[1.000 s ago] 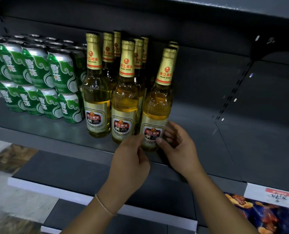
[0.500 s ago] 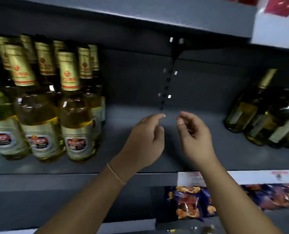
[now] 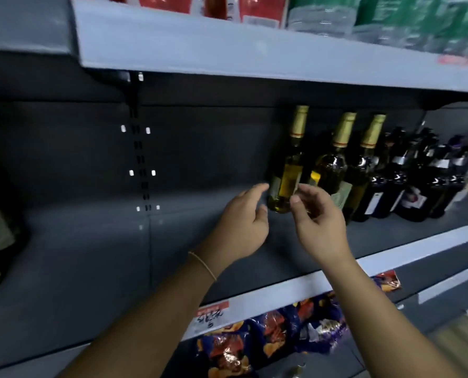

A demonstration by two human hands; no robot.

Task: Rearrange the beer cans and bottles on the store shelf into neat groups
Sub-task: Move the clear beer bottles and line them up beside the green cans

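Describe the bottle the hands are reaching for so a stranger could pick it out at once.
Look at the grey middle shelf, right of the slotted upright. A row of bottles begins there; take the leftmost bottle, gold-foiled, with yellow-green liquid. It stands apart from the other two gold-topped bottles, ahead of the dark bottles, with the left hand and right hand on either side of its base.

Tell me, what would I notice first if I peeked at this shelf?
Probably the two hands, the left hand and the right hand, reaching side by side toward a gold-topped bottle of yellow liquid in the middle of the grey shelf. Neither hand grips it yet. Two more gold-topped bottles and a row of dark bottles stand to its right, and shiny snack bags lie on the shelf below.
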